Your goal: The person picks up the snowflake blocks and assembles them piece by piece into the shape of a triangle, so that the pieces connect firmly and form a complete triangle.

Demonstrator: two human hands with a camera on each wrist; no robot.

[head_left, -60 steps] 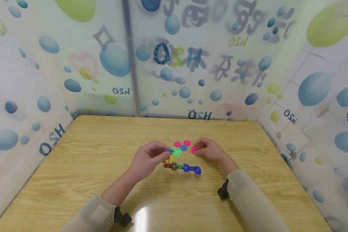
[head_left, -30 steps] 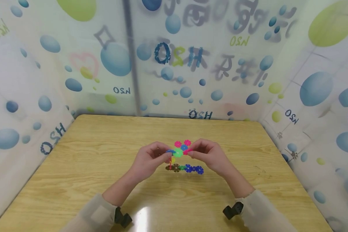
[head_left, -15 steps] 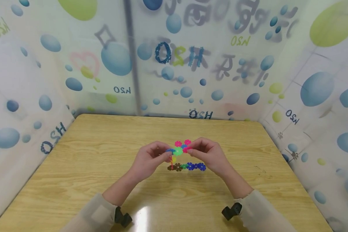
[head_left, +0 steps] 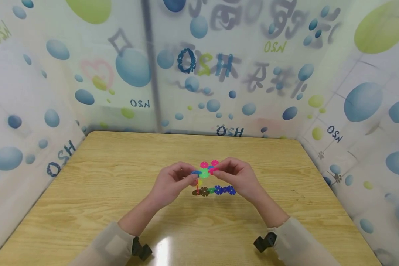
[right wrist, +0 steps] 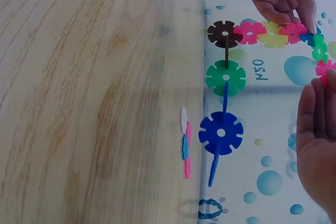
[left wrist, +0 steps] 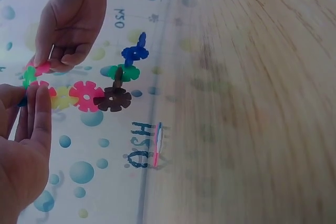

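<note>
A chain of notched snowflake discs hangs over the table between the hands. My left hand (head_left: 173, 184) pinches its blue disc (head_left: 195, 172), beside a bright green disc (head_left: 204, 173). From there pink, yellow (right wrist: 273, 34) and pink discs lead to a brown disc (right wrist: 222, 33), then a brown edge-on one, a green disc (right wrist: 226, 77) and several dark blue discs (right wrist: 221, 133). My right hand (head_left: 241, 177) pinches a pink disc (head_left: 212, 171) against the bright green disc's right edge. How deep their slots engage is hidden by the fingers.
Loose pink discs (head_left: 214, 162) lie on the wooden table (head_left: 119, 162) behind the hands, with a blue one and, in the right wrist view, a white disc (right wrist: 183, 119). Printed curtains (head_left: 173, 103) enclose the table's back and sides.
My right hand has brought the pink disc leftward from beside the loose discs to the bright green disc. The hanging chain end has shifted slightly right. My left hand stays nearly still.
</note>
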